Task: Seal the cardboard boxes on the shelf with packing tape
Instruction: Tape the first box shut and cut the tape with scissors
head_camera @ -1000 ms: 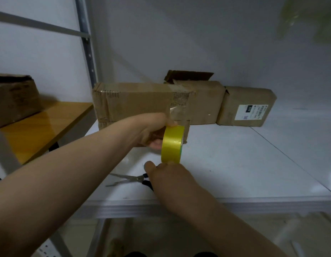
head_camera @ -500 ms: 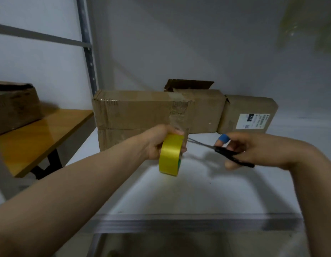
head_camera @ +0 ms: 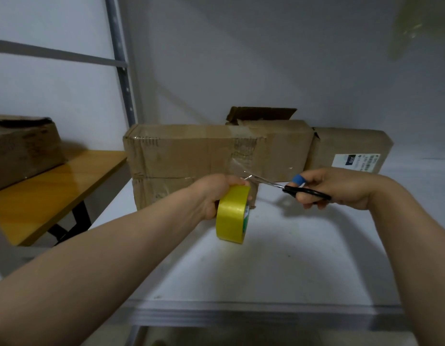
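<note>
Head view: the tape strip [head_camera: 239, 168] runs taut from the front face of the long cardboard box [head_camera: 181, 156] down to the yellow tape roll [head_camera: 231, 216], its long axis near vertical. My left hand [head_camera: 212, 196] grips the roll from above, fingers curled round it, just in front of the box. The scissors [head_camera: 278, 185] come in from the right, tips at the strip, crossing it. My right hand [head_camera: 341, 188], fingers through the handles, is the nearer for cutting. I cannot tell whether the blades are parted. One second ago the scissors lay on the shelf [head_camera: 291, 258]; now they are raised.
</note>
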`<state>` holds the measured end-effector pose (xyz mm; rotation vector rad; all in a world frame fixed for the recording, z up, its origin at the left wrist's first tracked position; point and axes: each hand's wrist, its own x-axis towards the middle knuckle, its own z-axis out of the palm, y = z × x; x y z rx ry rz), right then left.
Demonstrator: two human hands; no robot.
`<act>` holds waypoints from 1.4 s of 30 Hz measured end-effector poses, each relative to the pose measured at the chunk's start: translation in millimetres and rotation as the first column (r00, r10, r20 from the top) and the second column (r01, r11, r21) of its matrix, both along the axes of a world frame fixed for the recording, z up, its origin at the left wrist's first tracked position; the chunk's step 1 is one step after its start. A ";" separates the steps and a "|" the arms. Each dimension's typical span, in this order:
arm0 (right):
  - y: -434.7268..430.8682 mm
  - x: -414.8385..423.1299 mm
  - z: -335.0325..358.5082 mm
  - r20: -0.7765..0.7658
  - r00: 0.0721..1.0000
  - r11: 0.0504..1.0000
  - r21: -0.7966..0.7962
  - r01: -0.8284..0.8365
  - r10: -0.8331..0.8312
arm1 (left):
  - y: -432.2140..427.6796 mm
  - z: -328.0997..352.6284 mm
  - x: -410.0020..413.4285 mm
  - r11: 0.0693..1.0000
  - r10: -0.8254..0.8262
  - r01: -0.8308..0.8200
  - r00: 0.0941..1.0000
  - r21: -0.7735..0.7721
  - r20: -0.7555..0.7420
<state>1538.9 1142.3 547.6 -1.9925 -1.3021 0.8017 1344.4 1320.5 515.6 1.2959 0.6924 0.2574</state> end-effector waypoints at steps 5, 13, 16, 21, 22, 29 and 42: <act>13.8 3.0 1.8 -0.036 0.998 0.999 -0.002 -0.043 0.043 | -1.7 1.7 -0.3 1.000 0.010 -0.010 1.000 -0.016 0.004; 30.1 -1.1 12.2 -0.040 0.997 0.997 -0.029 -0.065 0.064 | -2.7 2.6 -1.0 0.999 0.014 -0.012 1.000 -0.047 0.028; 33.3 -0.3 13.1 -0.039 0.998 0.998 -0.035 -0.058 0.057 | -3.0 3.0 -1.3 0.999 0.001 0.001 0.999 -0.054 0.037; 31.6 3.1 12.1 -0.038 0.998 0.998 -0.046 -0.048 0.047 | -4.0 4.6 -0.9 0.999 -0.007 0.009 1.000 -0.045 0.028; 31.7 3.6 11.6 -0.035 0.999 0.998 -0.047 -0.040 0.039 | -4.3 5.1 -0.7 0.999 -0.013 0.014 1.000 -0.043 0.025; 34.3 3.8 11.2 0.043 0.999 0.999 -0.033 -0.025 0.026 | -1.5 8.1 -2.9 0.998 -0.038 0.038 0.999 -0.041 -0.008; 34.8 -4.5 26.8 0.076 0.994 0.995 -0.072 -0.073 0.078 | -2.2 6.5 0.3 0.999 -0.044 0.044 0.999 -0.016 0.007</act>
